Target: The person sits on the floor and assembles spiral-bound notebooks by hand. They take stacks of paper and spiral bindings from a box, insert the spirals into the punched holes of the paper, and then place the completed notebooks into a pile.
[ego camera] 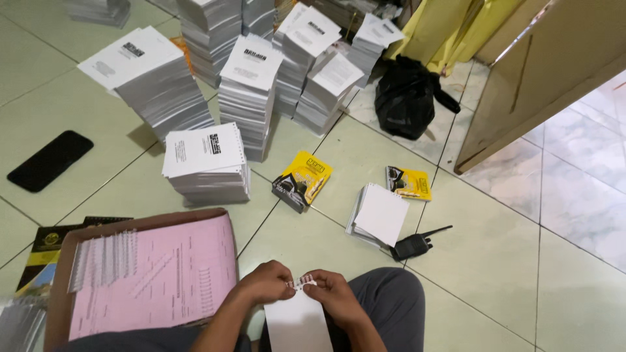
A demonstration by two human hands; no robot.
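Both my left hand [266, 284] and right hand [334, 293] pinch a white comb binding [301, 283] along the top edge of a white booklet [298, 322], beside a box [57, 274] of pink sheets [169, 274].

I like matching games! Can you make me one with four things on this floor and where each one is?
Things:
1. black phone
2. black plastic bag
3. walkie-talkie
4. pink sheets

Places:
A. in the cardboard box lid, beside the white binding combs
B. far left, alone on a tile
C. by the yellow cloth, near the top
D. next to the small white stack

Pairs: 1-B, 2-C, 3-D, 4-A
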